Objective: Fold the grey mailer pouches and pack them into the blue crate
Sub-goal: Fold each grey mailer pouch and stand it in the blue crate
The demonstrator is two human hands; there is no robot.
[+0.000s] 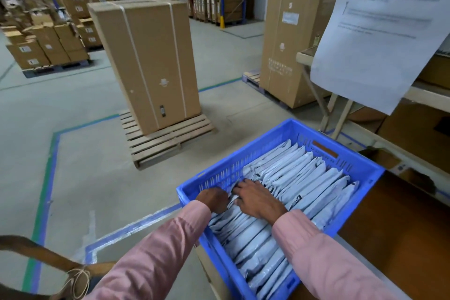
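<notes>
Head camera looks forward and down, close above the blue crate [280, 129].
</notes>
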